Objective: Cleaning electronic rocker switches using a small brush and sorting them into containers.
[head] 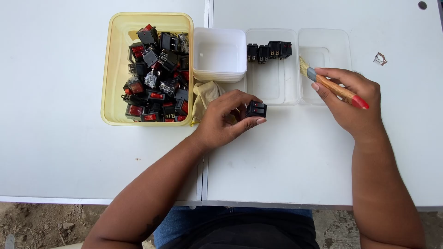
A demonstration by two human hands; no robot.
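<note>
Two hands work beside the clear tray [270,90]: the left hand [228,121] pinches a black rocker switch [256,109] just below it; the right hand [353,99], right of the switch, grips a wooden brush [332,85], bristles angled up-left over a second tray [344,50].

One camera only, worn on the person's head, looks almost straight down onto the white surface [300,157] from close above. The far edge of the view lies toward the top, the person's lap and a strip of dirt floor [41,223] along the bottom. Both forearms enter from below. The yellow bin [113,69] sits upper left, the clear trays [323,46] upper centre.
</note>
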